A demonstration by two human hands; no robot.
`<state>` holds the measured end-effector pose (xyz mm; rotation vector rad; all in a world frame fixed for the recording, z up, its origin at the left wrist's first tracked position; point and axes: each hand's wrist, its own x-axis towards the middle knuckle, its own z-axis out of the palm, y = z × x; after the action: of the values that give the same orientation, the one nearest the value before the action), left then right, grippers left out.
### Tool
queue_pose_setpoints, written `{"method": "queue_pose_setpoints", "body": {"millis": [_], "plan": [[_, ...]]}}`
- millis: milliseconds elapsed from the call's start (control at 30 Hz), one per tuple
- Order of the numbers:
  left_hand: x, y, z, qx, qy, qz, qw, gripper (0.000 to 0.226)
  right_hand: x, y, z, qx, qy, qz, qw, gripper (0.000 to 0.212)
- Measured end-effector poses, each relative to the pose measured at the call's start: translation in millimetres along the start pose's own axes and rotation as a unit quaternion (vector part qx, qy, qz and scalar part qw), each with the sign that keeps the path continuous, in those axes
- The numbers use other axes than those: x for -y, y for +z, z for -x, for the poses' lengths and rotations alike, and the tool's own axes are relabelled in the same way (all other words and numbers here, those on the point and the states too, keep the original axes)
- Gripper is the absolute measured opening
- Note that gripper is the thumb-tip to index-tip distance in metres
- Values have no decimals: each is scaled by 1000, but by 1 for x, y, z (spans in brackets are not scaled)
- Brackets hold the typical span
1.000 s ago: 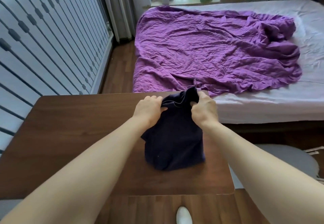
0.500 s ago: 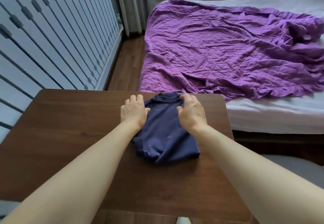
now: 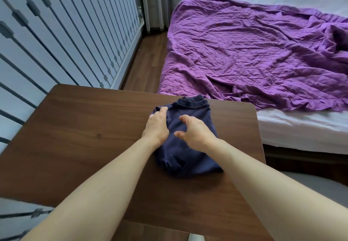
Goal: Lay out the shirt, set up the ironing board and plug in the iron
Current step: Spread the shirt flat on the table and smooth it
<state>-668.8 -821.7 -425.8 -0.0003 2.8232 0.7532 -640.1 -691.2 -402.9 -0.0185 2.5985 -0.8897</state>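
Note:
A folded dark navy shirt (image 3: 190,112) lies on the brown wooden table (image 3: 84,127), its collar edge toward the bed. My left hand (image 3: 157,125) rests on the shirt's left edge with fingers together on the fabric. Over the middle of the shirt hovers my right hand (image 3: 194,131), fingers spread and curled, holding nothing. No ironing board or iron is in view.
Beyond the table stands a bed (image 3: 301,127) with a rumpled purple blanket (image 3: 254,52). A white wardrobe with dark slats (image 3: 56,33) runs along the left. Wooden floor (image 3: 146,61) shows between them. A grey rounded object (image 3: 320,182) sits low right.
The shirt went from held up bunched in both hands to lying flat on the table. My right hand has let go and lifted; my left hand slid to the shirt's left edge.

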Motion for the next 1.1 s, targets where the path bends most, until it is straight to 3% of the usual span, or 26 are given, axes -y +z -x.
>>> {"method": "queue_pose_setpoints", "body": {"millis": [167,300,367,467,567,667,867,1000,1100], "plan": [[-18,-9,0,-17,-16,203,979,42,7,1,-4,6,-14,-52,999,61],[-53,-14,2,12,39,350,936,36,4,-10,-2,-90,18,-154,984,52],[-64,-11,4,9,91,332,939,31,-5,-24,1,-173,77,-114,975,35],[-64,-3,1,-27,113,213,970,29,-34,-53,7,-271,181,-57,944,35],[-53,14,-1,57,73,44,995,41,-63,-71,15,-326,278,49,902,43],[-52,28,2,129,66,-23,989,51,-69,-65,19,-292,255,116,914,55],[-56,40,-7,154,95,-136,974,63,-64,-41,11,-127,113,102,980,38],[-41,40,-8,70,105,-212,969,51,-68,-29,10,34,106,99,989,60],[-34,33,-7,3,72,-189,979,43,-75,-29,10,24,109,214,970,40]]}}
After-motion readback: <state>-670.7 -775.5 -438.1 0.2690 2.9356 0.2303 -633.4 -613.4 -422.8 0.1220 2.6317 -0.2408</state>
